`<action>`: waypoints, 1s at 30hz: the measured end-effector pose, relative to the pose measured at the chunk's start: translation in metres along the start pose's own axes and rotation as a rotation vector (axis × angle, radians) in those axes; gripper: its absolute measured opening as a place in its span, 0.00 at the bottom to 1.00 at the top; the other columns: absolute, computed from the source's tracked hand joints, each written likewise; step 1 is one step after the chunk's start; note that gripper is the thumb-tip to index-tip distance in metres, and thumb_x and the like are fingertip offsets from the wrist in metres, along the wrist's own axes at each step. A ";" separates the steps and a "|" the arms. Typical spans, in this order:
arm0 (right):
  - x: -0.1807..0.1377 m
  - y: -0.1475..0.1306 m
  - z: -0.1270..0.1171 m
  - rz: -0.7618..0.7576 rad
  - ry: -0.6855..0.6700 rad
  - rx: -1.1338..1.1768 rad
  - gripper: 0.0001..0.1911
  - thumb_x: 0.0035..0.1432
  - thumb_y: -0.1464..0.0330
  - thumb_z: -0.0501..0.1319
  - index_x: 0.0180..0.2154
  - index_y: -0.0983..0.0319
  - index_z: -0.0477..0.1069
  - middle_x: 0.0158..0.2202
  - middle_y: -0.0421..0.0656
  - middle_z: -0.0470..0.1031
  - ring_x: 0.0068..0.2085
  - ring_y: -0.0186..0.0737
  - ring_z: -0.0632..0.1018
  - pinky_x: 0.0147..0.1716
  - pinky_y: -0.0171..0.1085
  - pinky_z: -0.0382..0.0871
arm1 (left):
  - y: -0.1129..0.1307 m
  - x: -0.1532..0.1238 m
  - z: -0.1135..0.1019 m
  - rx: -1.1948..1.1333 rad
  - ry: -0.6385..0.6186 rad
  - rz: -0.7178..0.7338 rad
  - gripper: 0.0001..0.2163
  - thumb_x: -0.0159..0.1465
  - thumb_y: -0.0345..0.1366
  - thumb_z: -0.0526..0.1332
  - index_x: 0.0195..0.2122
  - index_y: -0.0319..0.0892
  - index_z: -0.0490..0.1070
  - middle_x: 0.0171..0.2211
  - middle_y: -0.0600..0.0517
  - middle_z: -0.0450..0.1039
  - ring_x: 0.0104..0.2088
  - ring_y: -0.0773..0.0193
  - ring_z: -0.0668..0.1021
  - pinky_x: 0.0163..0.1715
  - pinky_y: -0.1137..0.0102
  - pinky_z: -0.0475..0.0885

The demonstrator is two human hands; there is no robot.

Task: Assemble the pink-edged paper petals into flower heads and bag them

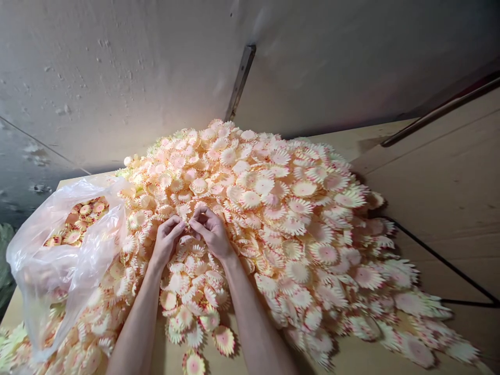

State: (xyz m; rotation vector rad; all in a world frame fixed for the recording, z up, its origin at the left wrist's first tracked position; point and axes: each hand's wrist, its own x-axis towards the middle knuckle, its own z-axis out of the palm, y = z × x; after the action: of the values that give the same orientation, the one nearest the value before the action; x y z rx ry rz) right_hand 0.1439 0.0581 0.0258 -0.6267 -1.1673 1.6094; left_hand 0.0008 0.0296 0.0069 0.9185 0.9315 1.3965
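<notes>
A large heap of pale, flower-shaped pieces point(273, 208) with fringed, pink-edged rims is spread over the table. My left hand point(171, 235) and my right hand point(210, 230) meet over the left-middle of the heap, fingertips almost touching. Both are closed in a pinch. Whatever lies between the fingertips is too small and too hidden to name. Below my hands, between my forearms, more of the flower-shaped pieces lie loosely. One piece with a yellow middle band and red tips point(224, 340) rests near the front edge.
At the left stands an open clear plastic bag point(58, 265) holding small red-and-yellow flower-shaped pieces point(86, 211). A stained wall point(136, 78) rises behind the table, with a metal strip point(241, 80) on it. Cardboard point(441, 182) and a thin black rod point(441, 255) are at the right.
</notes>
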 end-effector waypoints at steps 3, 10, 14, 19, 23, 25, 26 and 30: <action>0.000 0.000 -0.001 0.004 -0.007 -0.013 0.11 0.56 0.63 0.65 0.36 0.59 0.64 0.24 0.33 0.64 0.21 0.27 0.63 0.21 0.30 0.57 | 0.001 0.000 0.000 0.011 -0.007 0.000 0.08 0.58 0.37 0.67 0.32 0.39 0.73 0.30 0.54 0.69 0.32 0.68 0.73 0.38 0.72 0.70; 0.001 -0.001 -0.001 0.011 0.003 -0.045 0.11 0.57 0.62 0.63 0.36 0.59 0.64 0.24 0.33 0.66 0.22 0.27 0.64 0.22 0.30 0.58 | 0.002 0.000 0.001 0.050 0.050 0.005 0.09 0.57 0.38 0.68 0.33 0.39 0.73 0.30 0.53 0.71 0.31 0.67 0.74 0.37 0.72 0.71; 0.000 -0.002 0.000 0.006 0.028 -0.031 0.12 0.56 0.62 0.64 0.34 0.59 0.62 0.23 0.33 0.66 0.21 0.28 0.63 0.21 0.30 0.57 | 0.004 0.001 0.003 0.065 0.070 0.006 0.10 0.56 0.39 0.69 0.33 0.39 0.73 0.29 0.54 0.71 0.29 0.69 0.73 0.36 0.73 0.71; -0.001 0.000 0.001 -0.001 -0.002 -0.023 0.12 0.56 0.62 0.64 0.34 0.58 0.62 0.22 0.33 0.66 0.20 0.27 0.63 0.20 0.30 0.56 | 0.008 0.001 0.006 0.097 0.115 0.023 0.09 0.54 0.38 0.69 0.31 0.38 0.74 0.28 0.54 0.71 0.28 0.70 0.71 0.32 0.75 0.69; -0.001 0.000 0.002 0.013 -0.021 -0.063 0.13 0.57 0.61 0.64 0.35 0.59 0.62 0.23 0.33 0.66 0.20 0.27 0.64 0.20 0.30 0.57 | 0.008 0.001 0.003 0.005 0.098 -0.008 0.08 0.55 0.37 0.68 0.32 0.39 0.74 0.28 0.55 0.71 0.28 0.71 0.72 0.32 0.75 0.69; -0.001 0.000 0.003 0.010 -0.004 -0.084 0.13 0.57 0.60 0.64 0.35 0.59 0.63 0.22 0.32 0.65 0.20 0.27 0.63 0.20 0.30 0.57 | 0.008 0.000 0.003 -0.027 0.078 -0.002 0.08 0.56 0.38 0.68 0.33 0.39 0.74 0.29 0.54 0.71 0.30 0.70 0.72 0.34 0.74 0.70; 0.000 0.000 0.003 0.008 0.005 -0.091 0.13 0.57 0.60 0.64 0.35 0.59 0.63 0.21 0.32 0.64 0.20 0.27 0.63 0.20 0.30 0.56 | 0.008 0.000 0.003 -0.012 0.075 0.007 0.09 0.56 0.38 0.68 0.33 0.39 0.74 0.30 0.54 0.71 0.31 0.69 0.73 0.35 0.74 0.71; 0.002 0.000 0.001 -0.006 0.058 -0.059 0.13 0.57 0.59 0.64 0.35 0.59 0.64 0.24 0.34 0.66 0.20 0.26 0.63 0.19 0.30 0.57 | 0.006 0.001 0.003 0.066 0.114 0.029 0.11 0.55 0.40 0.70 0.34 0.39 0.74 0.31 0.53 0.73 0.32 0.69 0.74 0.37 0.73 0.71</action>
State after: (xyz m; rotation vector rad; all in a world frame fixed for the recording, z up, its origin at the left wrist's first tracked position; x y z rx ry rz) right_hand 0.1421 0.0594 0.0266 -0.7020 -1.1761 1.5465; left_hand 0.0018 0.0309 0.0135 0.9123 1.0590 1.4621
